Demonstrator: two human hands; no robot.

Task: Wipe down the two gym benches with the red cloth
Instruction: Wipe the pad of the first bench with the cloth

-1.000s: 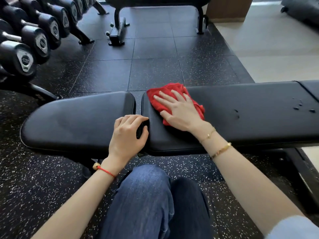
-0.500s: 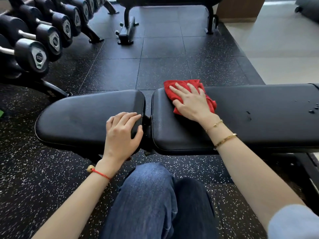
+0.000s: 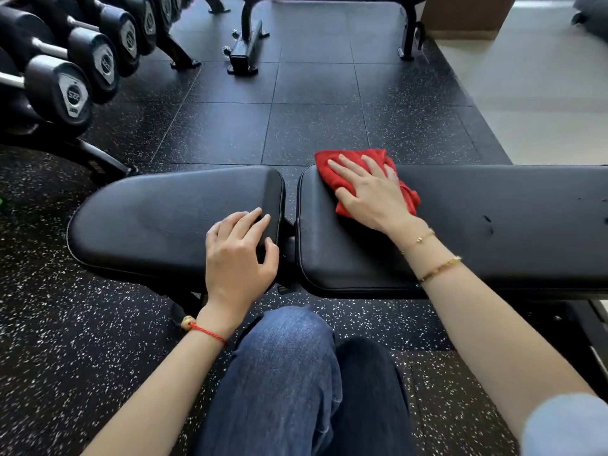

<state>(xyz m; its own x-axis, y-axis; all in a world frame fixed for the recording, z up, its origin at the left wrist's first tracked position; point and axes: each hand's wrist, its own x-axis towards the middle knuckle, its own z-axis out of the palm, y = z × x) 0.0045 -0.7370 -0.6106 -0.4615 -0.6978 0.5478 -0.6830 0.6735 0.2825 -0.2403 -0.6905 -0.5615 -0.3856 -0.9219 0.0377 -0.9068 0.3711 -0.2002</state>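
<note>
A black padded gym bench lies across the view in two parts: a seat pad (image 3: 148,218) on the left and a long back pad (image 3: 500,225) on the right. The red cloth (image 3: 332,166) lies bunched at the far left corner of the back pad. My right hand (image 3: 371,195) presses flat on the cloth with fingers spread. My left hand (image 3: 240,255) rests on the near right corner of the seat pad, fingers curled over its edge beside the gap. Some droplets (image 3: 487,220) sit on the back pad to the right. A second bench (image 3: 250,44) shows only its frame at the top.
A rack of black dumbbells (image 3: 72,90) fills the upper left. My knee in blue jeans (image 3: 289,373) is below the bench gap. Speckled black rubber floor tiles (image 3: 312,103) lie beyond, with pale flooring (image 3: 543,93) at the upper right and a brown box (image 3: 467,18) near it.
My right hand has slid the red cloth away from me, from the middle of the back pad's left end to its far edge. The left hand has stayed on the seat pad corner.
</note>
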